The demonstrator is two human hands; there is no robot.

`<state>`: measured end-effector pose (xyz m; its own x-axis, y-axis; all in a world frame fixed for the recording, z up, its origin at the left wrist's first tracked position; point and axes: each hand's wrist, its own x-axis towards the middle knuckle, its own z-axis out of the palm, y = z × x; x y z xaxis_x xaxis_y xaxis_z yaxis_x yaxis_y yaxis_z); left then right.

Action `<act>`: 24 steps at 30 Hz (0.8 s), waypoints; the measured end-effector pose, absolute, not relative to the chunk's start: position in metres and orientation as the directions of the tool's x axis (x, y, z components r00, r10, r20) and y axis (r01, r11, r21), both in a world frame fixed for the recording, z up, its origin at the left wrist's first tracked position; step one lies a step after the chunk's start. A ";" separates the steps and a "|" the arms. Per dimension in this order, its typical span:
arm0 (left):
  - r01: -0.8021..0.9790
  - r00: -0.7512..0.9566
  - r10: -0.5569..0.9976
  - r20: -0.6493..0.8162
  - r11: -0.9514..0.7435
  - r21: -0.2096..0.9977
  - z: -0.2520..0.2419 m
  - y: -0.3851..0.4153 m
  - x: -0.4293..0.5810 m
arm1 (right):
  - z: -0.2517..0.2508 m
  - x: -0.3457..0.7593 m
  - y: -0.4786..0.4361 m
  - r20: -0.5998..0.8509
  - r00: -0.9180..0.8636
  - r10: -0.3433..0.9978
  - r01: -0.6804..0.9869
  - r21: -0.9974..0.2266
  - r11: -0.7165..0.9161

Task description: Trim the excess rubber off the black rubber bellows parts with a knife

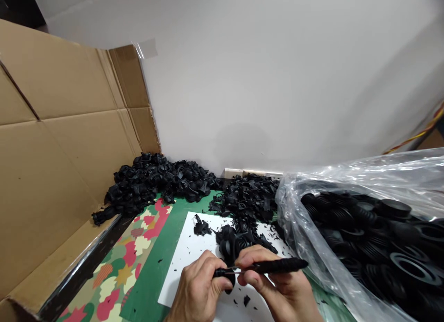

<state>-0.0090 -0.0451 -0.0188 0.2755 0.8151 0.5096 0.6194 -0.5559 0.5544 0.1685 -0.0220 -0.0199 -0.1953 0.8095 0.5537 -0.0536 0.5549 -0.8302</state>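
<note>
The left hand (197, 287) is pinching one small black piece (231, 280) between its thumb and fingers, low in the middle of the view, over the white sheet (182, 248). Fingers are hiding much of that piece, so I cannot tell which way its long side is running. The right hand (282, 285) is gripping one tool (282, 265) with a fat black handle. The tool is lying almost flat across the view, its handle end pointing right and its thin metal part pointing left. The metal is reaching the small black piece; I cannot tell if its tip is going inside.

Just past the hands, a bunch of black pieces (236, 243) is sitting on the sheet, too jumbled to count. One little black clump (201, 227) is lying to its left, and tiny bits are dotting the paper. One green mat (149, 266) is spreading under the sheet, and one strip of bright patterned paper (123, 275) is lying to the left.

Farther back, one pile of thin scraps (249, 197) is resting in the middle and one bigger heap of ridged parts (156, 178) to the left. One clear bag (294, 225) is holding many black rings (364, 229) on the right. Brown cardboard (79, 151) is standing on the left.
</note>
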 end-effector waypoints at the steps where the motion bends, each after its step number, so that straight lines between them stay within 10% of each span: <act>1: 0.621 0.270 0.818 0.508 -0.551 0.557 -0.019 -0.045 -0.009 | -0.019 0.168 -0.021 0.578 -0.206 0.790 -0.029 -0.810 0.585; 10: 0.594 0.233 0.851 0.470 -0.507 0.625 -0.023 -0.045 -0.009 | -0.018 0.153 -0.036 0.781 -0.303 0.546 0.273 -0.478 0.835; 24: 0.621 0.202 0.875 0.440 -0.462 0.633 -0.021 -0.044 -0.008 | -0.033 0.157 -0.024 0.741 -0.221 0.634 0.194 -0.604 0.773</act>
<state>-0.0076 -0.0444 -0.0206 0.2021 0.8750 0.4399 0.6215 -0.4617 0.6329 0.1569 -0.0242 -0.0325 -0.2210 0.6343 0.7408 0.1940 0.7730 -0.6040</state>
